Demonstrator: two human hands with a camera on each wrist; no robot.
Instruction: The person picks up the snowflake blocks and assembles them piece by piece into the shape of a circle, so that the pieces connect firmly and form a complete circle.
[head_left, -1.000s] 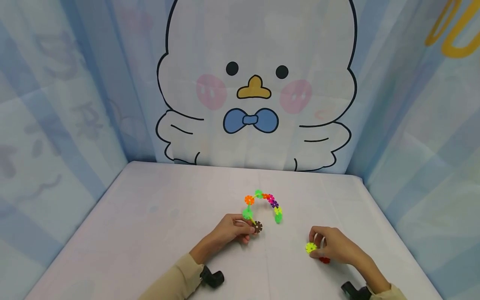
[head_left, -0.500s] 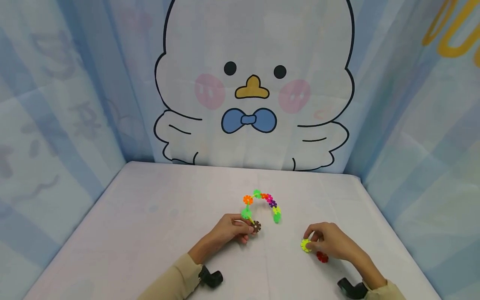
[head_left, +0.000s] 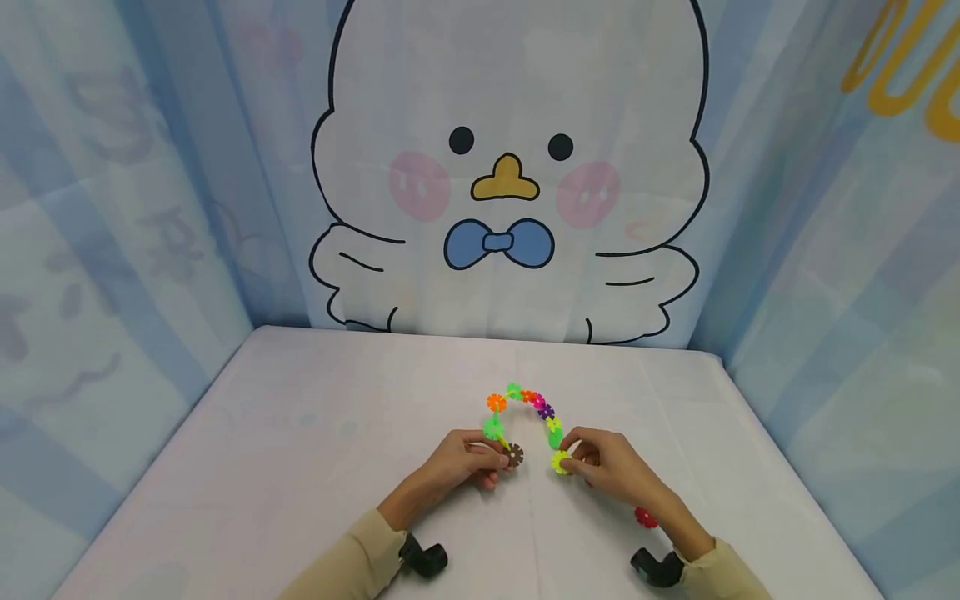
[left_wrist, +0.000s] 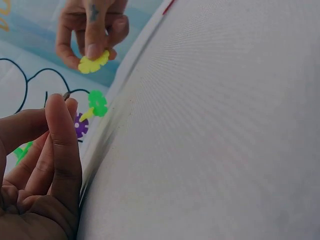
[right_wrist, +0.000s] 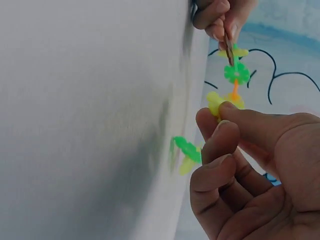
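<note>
In the head view my left hand (head_left: 467,458) pinches a brown notched snowflake disc (head_left: 515,455) between thumb and fingers. That disc sits at one end of a curved chain of linked plastic snowflake discs: green, orange, pink, purple (head_left: 547,412) and yellow ones arch away on the table. At the chain's other end lies a green disc (head_left: 556,438). Just in front of it, my right hand (head_left: 609,467) pinches a loose yellow snowflake disc (head_left: 560,463) by its edge. A small gap parts the yellow disc (left_wrist: 93,63) from the green disc (left_wrist: 98,103) in the left wrist view.
A red snowflake disc (head_left: 646,517) lies on the white-covered table (head_left: 337,392), close beneath my right forearm. Printed curtains (head_left: 510,300) stand behind the table and along both sides. Each wrist carries a black camera (head_left: 425,557).
My right hand has lifted the yellow disc from beside the red one and brought it leftward and away from me, to the chain's green end. The left hand has stayed in place.
</note>
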